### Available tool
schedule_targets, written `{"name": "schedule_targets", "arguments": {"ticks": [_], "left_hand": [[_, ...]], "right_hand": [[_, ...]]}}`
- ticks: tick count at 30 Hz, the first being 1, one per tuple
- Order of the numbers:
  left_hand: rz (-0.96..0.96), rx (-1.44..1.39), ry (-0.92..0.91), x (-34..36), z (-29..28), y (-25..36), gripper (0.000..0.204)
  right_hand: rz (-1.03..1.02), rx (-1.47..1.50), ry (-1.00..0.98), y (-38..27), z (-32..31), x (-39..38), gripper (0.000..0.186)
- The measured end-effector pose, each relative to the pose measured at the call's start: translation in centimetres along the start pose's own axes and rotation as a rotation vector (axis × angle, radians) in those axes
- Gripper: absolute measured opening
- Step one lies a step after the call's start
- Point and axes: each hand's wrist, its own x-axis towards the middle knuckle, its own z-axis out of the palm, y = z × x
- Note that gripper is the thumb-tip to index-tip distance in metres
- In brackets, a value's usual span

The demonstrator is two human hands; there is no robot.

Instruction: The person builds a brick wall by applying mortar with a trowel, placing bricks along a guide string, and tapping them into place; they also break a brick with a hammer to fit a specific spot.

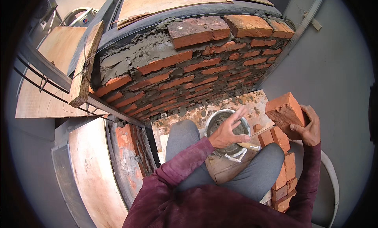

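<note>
My right hand [311,127] grasps a red brick [285,109] by its right end; the brick juts leftward, well right of the wall's exposed mortar bed [134,56]. My left hand [228,134], spread and empty, is nearer that bed, above a bucket [227,110] containing grey mortar [215,123].

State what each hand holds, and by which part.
The right hand grips a brick by its right end. The left hand, fingers spread over the bucket, holds nothing.

The left hand [227,135], slightly blurred, hides part of the mortar bucket [213,116].
</note>
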Motion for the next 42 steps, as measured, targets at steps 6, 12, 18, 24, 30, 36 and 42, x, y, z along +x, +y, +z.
{"name": "schedule_targets", "arguments": {"ticks": [6,12,18,24,30,36,42], "left_hand": [[0.266,-0.308,0.348,-1.5,1.6,5.2,0.086],[0.412,-0.248,0.712,-6.0,-3.6,12.1,0.060],[0.461,-0.244,0.991,-7.3,-12.1,16.3,0.050],[0.442,-0.245,1.230,-3.6,-16.8,20.4,0.051],[0.363,-0.302,1.295,-1.4,-19.2,20.2,0.057],[0.322,-0.302,1.307,1.3,-20.3,19.3,0.061],[0.385,-0.278,1.295,1.9,-21.7,19.1,0.060]], "right_hand": [[-0.226,0.251,-0.448,-14.6,4.5,8.7,0.071],[-0.801,-0.122,-0.319,-22.4,11.0,13.3,0.067],[-0.973,-0.226,-0.157,-21.1,10.8,10.7,0.059],[-0.523,-0.077,-0.334,-16.7,0.5,16.4,0.060],[-0.373,-0.066,-0.579,-10.3,6.3,9.2,0.056],[-0.087,-0.195,-0.754,2.8,10.5,-0.2,0.054],[0.278,0.187,-0.054,12.0,2.9,-10.7,0.047]]}}
